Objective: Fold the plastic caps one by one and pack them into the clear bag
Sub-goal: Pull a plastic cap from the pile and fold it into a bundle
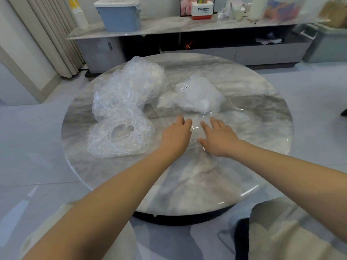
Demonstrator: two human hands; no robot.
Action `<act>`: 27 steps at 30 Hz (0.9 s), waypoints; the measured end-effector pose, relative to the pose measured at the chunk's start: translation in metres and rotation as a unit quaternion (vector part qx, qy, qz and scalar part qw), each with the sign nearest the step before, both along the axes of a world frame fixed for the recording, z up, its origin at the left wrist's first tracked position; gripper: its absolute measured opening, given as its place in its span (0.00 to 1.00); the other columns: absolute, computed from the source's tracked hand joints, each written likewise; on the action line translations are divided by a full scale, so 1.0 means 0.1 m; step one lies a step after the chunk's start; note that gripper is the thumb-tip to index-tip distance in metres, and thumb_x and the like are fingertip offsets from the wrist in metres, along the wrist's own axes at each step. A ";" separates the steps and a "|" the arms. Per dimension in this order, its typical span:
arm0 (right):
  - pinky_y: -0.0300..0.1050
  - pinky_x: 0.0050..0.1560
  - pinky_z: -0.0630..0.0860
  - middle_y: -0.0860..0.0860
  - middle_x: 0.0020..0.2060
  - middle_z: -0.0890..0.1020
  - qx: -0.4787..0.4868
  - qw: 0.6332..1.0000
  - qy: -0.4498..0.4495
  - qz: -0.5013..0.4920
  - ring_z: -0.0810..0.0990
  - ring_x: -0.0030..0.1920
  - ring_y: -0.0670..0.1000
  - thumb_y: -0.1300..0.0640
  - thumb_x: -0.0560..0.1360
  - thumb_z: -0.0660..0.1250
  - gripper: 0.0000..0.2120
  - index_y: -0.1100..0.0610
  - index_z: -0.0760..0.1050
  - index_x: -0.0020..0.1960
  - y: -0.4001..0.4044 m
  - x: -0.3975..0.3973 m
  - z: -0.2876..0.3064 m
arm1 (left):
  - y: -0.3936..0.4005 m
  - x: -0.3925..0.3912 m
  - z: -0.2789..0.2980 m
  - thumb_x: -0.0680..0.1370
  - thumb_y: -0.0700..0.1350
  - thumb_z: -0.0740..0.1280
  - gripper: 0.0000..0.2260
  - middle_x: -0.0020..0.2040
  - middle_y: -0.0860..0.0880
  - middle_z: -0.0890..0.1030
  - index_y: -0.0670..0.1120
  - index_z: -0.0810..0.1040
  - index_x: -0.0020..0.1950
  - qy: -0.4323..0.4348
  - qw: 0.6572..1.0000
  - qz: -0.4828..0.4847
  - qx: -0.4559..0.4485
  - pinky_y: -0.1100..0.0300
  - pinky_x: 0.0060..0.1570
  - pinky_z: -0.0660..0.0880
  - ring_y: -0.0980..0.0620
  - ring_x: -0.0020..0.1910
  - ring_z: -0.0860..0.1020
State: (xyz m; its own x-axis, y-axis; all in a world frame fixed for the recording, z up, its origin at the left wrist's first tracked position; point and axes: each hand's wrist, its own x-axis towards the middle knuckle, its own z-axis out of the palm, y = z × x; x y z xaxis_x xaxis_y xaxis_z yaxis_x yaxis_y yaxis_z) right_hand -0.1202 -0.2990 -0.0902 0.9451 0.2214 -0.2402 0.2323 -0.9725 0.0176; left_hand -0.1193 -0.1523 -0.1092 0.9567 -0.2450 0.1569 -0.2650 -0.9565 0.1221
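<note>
A heap of crinkled clear plastic caps [124, 94] lies on the left of the round marble table [253, 113]. One cap [120, 139] lies spread flat at the heap's near end. The clear bag [199, 96], with a white label and white folded caps inside, lies at the table's middle. Its open near end spreads as thin film toward me. My left hand [176, 134] and my right hand [217, 137] rest side by side on that film, fingers extended and slightly spread. Whether either hand pinches the film cannot be made out.
A low grey cabinet [187, 51] stands behind the table, with a blue lidded box [120, 15] and other items on its top. Curtains [52, 34] hang at the left. The pale floor [33, 147] surrounds the table.
</note>
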 end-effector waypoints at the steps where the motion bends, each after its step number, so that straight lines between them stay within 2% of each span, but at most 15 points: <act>1: 0.53 0.70 0.56 0.59 0.76 0.48 -0.008 1.000 0.003 0.009 0.50 0.75 0.59 0.44 0.81 0.51 0.30 0.54 0.46 0.77 0.03 -0.04 0.05 | 0.00 -0.03 0.02 0.82 0.48 0.58 0.12 0.58 0.44 0.70 0.43 0.68 0.61 0.004 1.000 -0.002 -0.009 0.55 0.35 0.64 0.44 0.42 0.75; 5: 0.49 0.61 0.65 0.56 0.68 0.66 -0.046 0.997 0.005 0.057 0.64 0.67 0.57 0.47 0.80 0.53 0.22 0.55 0.63 0.71 0.20 -0.25 0.27 | 0.12 -0.18 0.11 0.80 0.53 0.60 0.16 0.59 0.46 0.70 0.44 0.69 0.61 0.007 1.000 -0.003 -0.012 0.56 0.36 0.67 0.46 0.45 0.76; 7: 0.48 0.56 0.66 0.53 0.63 0.72 -0.035 0.996 -0.011 0.078 0.68 0.63 0.56 0.49 0.79 0.54 0.19 0.54 0.68 0.67 0.28 -0.36 0.37 | 0.24 -0.26 0.16 0.81 0.53 0.59 0.16 0.59 0.46 0.71 0.43 0.69 0.62 0.009 1.000 0.006 -0.007 0.55 0.40 0.71 0.46 0.47 0.76; 12: 0.47 0.58 0.67 0.52 0.63 0.73 0.031 0.994 -0.017 0.106 0.69 0.63 0.56 0.50 0.79 0.55 0.19 0.54 0.68 0.68 0.48 -0.57 0.41 | 0.64 -0.41 0.15 0.80 0.48 0.58 0.18 0.65 0.43 0.68 0.43 0.65 0.68 0.084 0.992 0.077 0.055 0.55 0.53 0.68 0.44 0.60 0.69; 15: 0.48 0.59 0.66 0.53 0.64 0.71 0.051 0.990 -0.012 0.128 0.68 0.62 0.56 0.52 0.78 0.56 0.19 0.55 0.67 0.68 0.67 -0.56 0.32 | 0.86 -0.48 0.13 0.79 0.47 0.58 0.25 0.74 0.38 0.55 0.42 0.55 0.74 0.177 0.973 0.130 0.073 0.50 0.67 0.61 0.39 0.73 0.55; 16: 0.48 0.59 0.65 0.53 0.64 0.71 0.054 0.988 -0.013 0.143 0.68 0.63 0.56 0.52 0.78 0.57 0.19 0.55 0.66 0.68 0.73 -0.54 0.28 | 0.94 -0.49 0.11 0.79 0.47 0.57 0.28 0.76 0.37 0.51 0.42 0.51 0.75 0.207 0.965 0.145 0.070 0.48 0.71 0.57 0.39 0.75 0.51; 17: 0.47 0.58 0.65 0.53 0.64 0.71 0.055 0.986 -0.014 0.156 0.68 0.63 0.56 0.53 0.78 0.57 0.20 0.55 0.66 0.68 0.79 -0.53 0.24 | 1.01 -0.51 0.09 0.79 0.47 0.57 0.28 0.76 0.37 0.51 0.42 0.50 0.76 0.229 0.959 0.152 0.065 0.47 0.72 0.55 0.39 0.75 0.51; 19: 0.47 0.58 0.64 0.53 0.65 0.70 0.056 0.983 -0.014 0.177 0.67 0.64 0.56 0.53 0.77 0.58 0.21 0.54 0.64 0.69 0.84 -0.52 0.17 | 1.10 -0.55 0.02 0.79 0.47 0.57 0.26 0.72 0.40 0.62 0.43 0.54 0.74 0.237 0.960 0.138 0.048 0.47 0.69 0.59 0.41 0.70 0.61; 21: 0.48 0.61 0.64 0.52 0.66 0.68 0.054 0.980 -0.006 0.194 0.66 0.65 0.56 0.53 0.77 0.58 0.23 0.53 0.61 0.72 0.86 -0.51 0.10 | 1.15 -0.63 -0.04 0.80 0.46 0.56 0.20 0.66 0.44 0.69 0.44 0.61 0.72 0.205 0.972 0.100 0.059 0.50 0.65 0.62 0.44 0.65 0.67; 24: 0.49 0.65 0.62 0.51 0.69 0.65 0.046 0.974 0.009 0.222 0.64 0.68 0.55 0.52 0.77 0.61 0.27 0.51 0.57 0.74 0.88 -0.52 0.04 | 1.16 -0.74 -0.10 0.80 0.44 0.57 0.16 0.63 0.47 0.72 0.47 0.68 0.68 0.137 0.984 0.051 0.100 0.54 0.59 0.66 0.46 0.61 0.71; 27: 0.47 0.66 0.60 0.51 0.71 0.64 0.047 0.970 0.011 0.239 0.63 0.69 0.54 0.51 0.76 0.62 0.29 0.50 0.56 0.75 0.85 -0.52 -0.01 | 1.17 -0.77 -0.12 0.81 0.45 0.57 0.14 0.59 0.49 0.75 0.49 0.70 0.66 0.092 0.992 0.044 0.079 0.58 0.55 0.66 0.48 0.58 0.72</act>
State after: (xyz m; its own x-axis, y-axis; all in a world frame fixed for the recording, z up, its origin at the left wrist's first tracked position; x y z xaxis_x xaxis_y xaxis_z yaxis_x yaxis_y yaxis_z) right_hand -0.1725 -0.2138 -0.0909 0.7238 0.6548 -0.2174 0.6563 -0.7507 -0.0759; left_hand -0.1962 -0.0353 -0.1212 0.9844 -0.1669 -0.0560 -0.1667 -0.9860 0.0077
